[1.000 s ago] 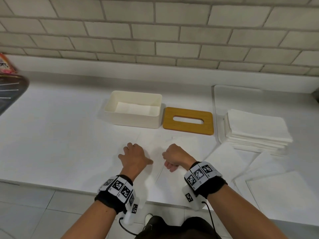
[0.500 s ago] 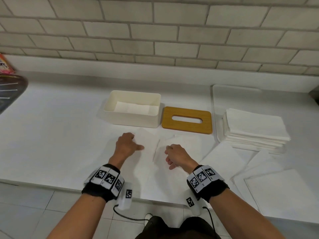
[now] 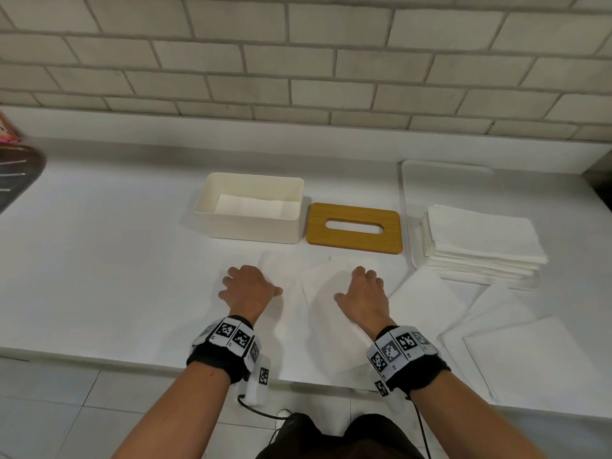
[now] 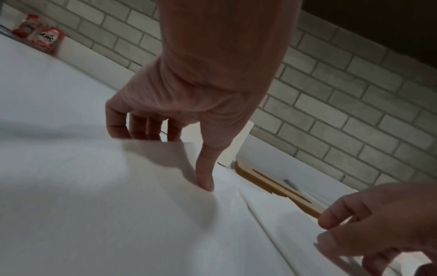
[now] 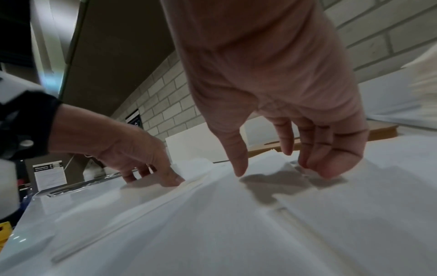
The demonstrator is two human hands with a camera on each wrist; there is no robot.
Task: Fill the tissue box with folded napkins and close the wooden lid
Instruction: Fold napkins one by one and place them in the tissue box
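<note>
The white tissue box (image 3: 248, 228) stands open at the back of the counter with a folded napkin (image 3: 255, 206) lying in its bottom. The wooden lid (image 3: 319, 228) with its slot lies flat just right of the box. In front of them a white napkin (image 3: 298, 316) is spread on the counter. My left hand (image 3: 246, 286) presses its fingertips and thumb on the napkin's left part (image 4: 141, 214). My right hand (image 3: 362, 289) touches the right part (image 5: 236, 224) with bent fingertips, thumb apart. Neither hand grips anything.
A tall stack of napkins (image 3: 480, 233) sits on a white tray (image 3: 440, 173) at the right. Loose napkins (image 3: 530, 359) lie spread at the front right. A dark curved object (image 3: 16, 173) is at the far left. The counter edge (image 3: 99, 356) runs close in front.
Both hands were curled and close together near the front edge. They have moved forward and apart over the napkin, and their fingers have uncurled.
</note>
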